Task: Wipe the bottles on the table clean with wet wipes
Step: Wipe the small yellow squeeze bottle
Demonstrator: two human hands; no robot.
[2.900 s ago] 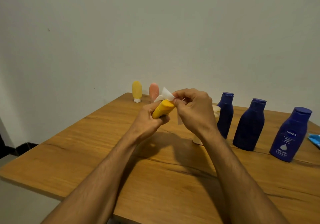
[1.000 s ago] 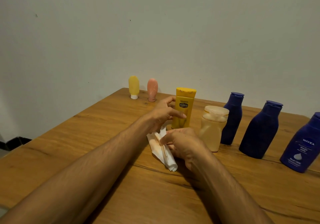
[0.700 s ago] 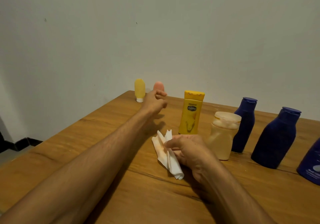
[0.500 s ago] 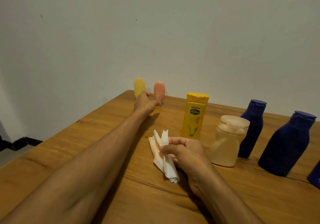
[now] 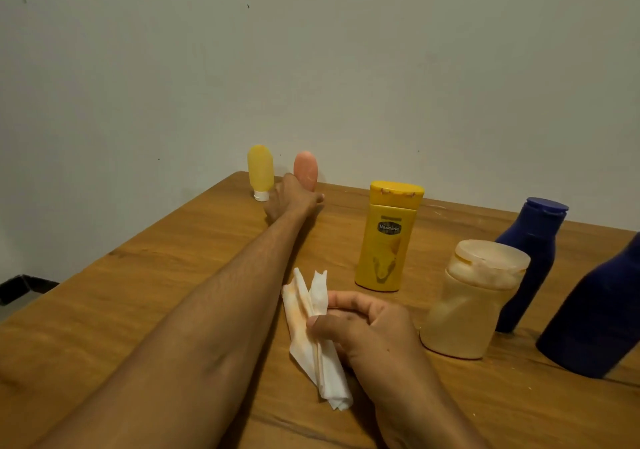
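My left hand reaches to the far corner of the wooden table and its fingers close round the lower part of a small pink bottle, hiding its base. A small yellow bottle stands on its white cap just left of that hand. Near me, my right hand rests on the table and pinches a folded white wet wipe with orange stains. A yellow Vaseline bottle stands upright between the two hands.
A pale translucent bottle with a smeared lid stands right of my right hand. Two dark blue bottles stand behind and beside it at the right edge. A plain wall runs behind the table.
The yellow Vaseline bottle was set upright and released. My left hand then stretched out to the far corner and reached the small pink bottle. My right hand stayed low with the wipe.
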